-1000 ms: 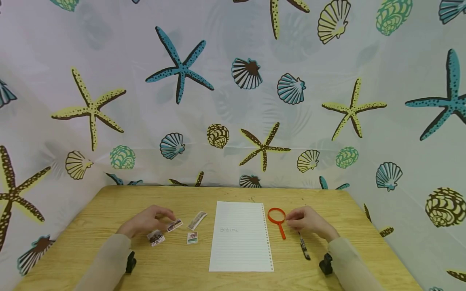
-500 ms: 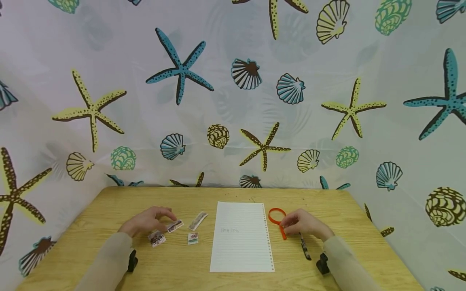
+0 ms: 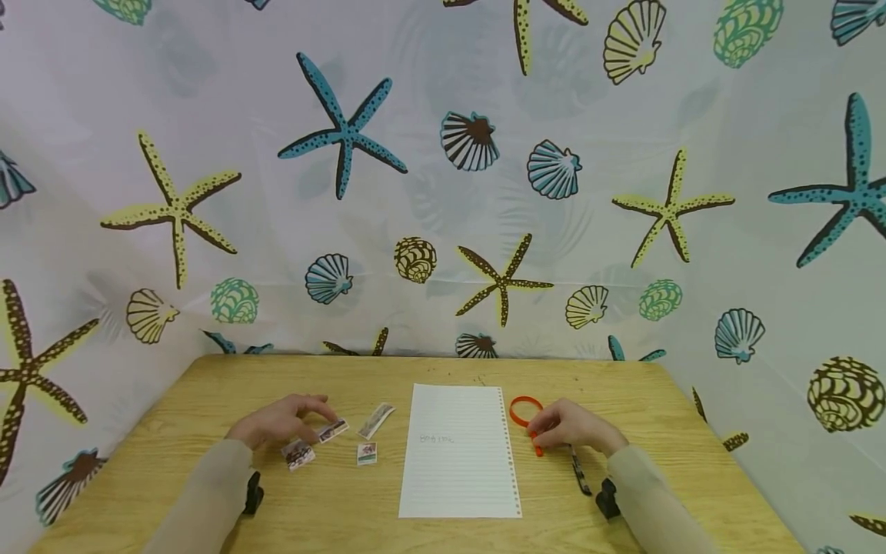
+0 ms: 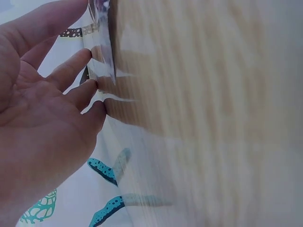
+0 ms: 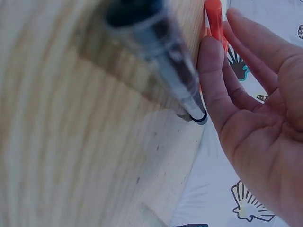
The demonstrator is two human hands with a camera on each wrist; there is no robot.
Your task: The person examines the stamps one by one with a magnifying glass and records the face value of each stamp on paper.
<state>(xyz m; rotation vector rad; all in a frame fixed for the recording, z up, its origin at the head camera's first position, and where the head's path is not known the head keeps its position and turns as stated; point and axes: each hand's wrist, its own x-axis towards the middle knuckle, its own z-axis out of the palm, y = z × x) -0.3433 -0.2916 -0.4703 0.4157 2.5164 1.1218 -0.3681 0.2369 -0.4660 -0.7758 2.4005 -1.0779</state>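
Observation:
My left hand (image 3: pixel 280 419) rests fingers down on the wooden table, loosely spread. Under its index finger lies a small picture piece like a stamp (image 3: pixel 334 431), and another stamp-like piece (image 3: pixel 299 455) lies below the palm. The left wrist view shows a picture piece's edge (image 4: pixel 108 47) beside the fingers. With thumb and fingers, my right hand (image 3: pixel 577 427) pinches the handle of a red magnifying glass (image 3: pixel 512 412); its round rim lies toward the back. In the right wrist view the red handle (image 5: pixel 214 19) shows between thumb and finger. A patterned pen (image 3: pixel 580 471) lies beneath the right wrist.
A lined sheet of paper (image 3: pixel 460 485) with faint handwriting lies in the middle of the table (image 3: pixel 332 515). Left of it are a long picture strip (image 3: pixel 377 420) and a small stamp-like piece (image 3: pixel 367 453). A shell-and-starfish curtain (image 3: pixel 443 200) surrounds the back and sides.
My right hand has moved left from beside the magnifying glass onto its handle and now pinches it. The left hand has stayed in about the same place.

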